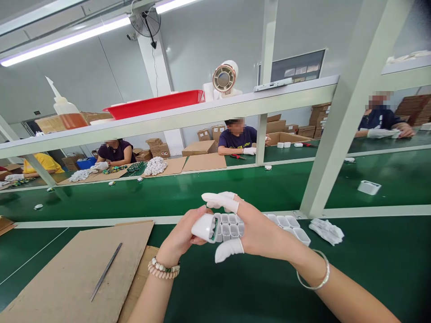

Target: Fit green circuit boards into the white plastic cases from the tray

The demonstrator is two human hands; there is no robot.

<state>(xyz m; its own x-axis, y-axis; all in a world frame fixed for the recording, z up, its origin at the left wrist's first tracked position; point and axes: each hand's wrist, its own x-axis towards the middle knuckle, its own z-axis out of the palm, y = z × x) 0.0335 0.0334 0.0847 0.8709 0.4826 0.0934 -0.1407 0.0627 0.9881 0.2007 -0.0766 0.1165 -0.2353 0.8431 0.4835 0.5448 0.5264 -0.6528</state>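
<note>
1. Across the near part of the scene lies a green table (215, 291), with a long green strip (168, 193) running left to right beyond it.
2. Above the strip, a pale shelf (161, 121) carries a red tray (155, 107) toward the left.
3. On the near left of the table, a flat cardboard sheet (67, 269) lies at an angle.
4. Near the middle are the person's bare hands. The right hand (259, 229), with white covers on its fingertips, has its fingers spread apart and holds nothing visible. The left hand (182, 233) has its fingers wrapped around a white casing.
5. Behind the right hand, and partly hidden by it, stand rows of white cups (230, 226).
6. Just right of these cups lies a crumpled white cloth (326, 231).
7. On the cardboard sheet rest thin tweezers (106, 271), set diagonally.
8. In the left hand, the white casing (202, 226) has its right end turned toward the right hand.
9. Inside that end shows a green part (214, 229).
</note>
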